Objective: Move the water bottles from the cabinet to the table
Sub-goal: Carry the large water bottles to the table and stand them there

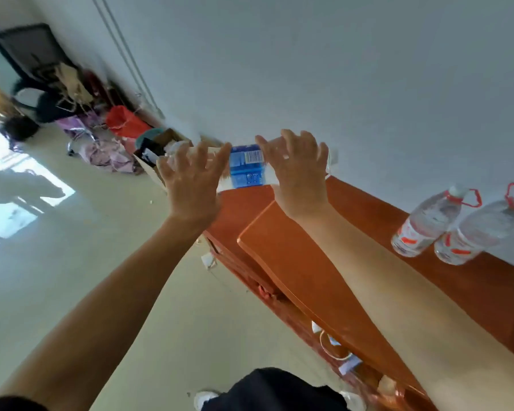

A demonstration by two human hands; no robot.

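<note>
Against the pale wall at mid-frame we gripped one blue-labelled water bottle (247,169) sideways between our left hand (192,185) and right hand (296,170), above the orange table (472,280) where two red-capped bottles (454,223) already stood at right, so we judged the job partly done.

Tilted head view, close above cabinet (472,286), facing wall (339,69).

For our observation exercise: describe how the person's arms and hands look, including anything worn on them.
Both forearms are bare, with no sleeves showing on them. The left hand and right hand wear no gloves, and no rings, watch or bracelet show. The fingernails are short and look unpainted. Dark clothing shows at the frame's lower-left corner.
</note>
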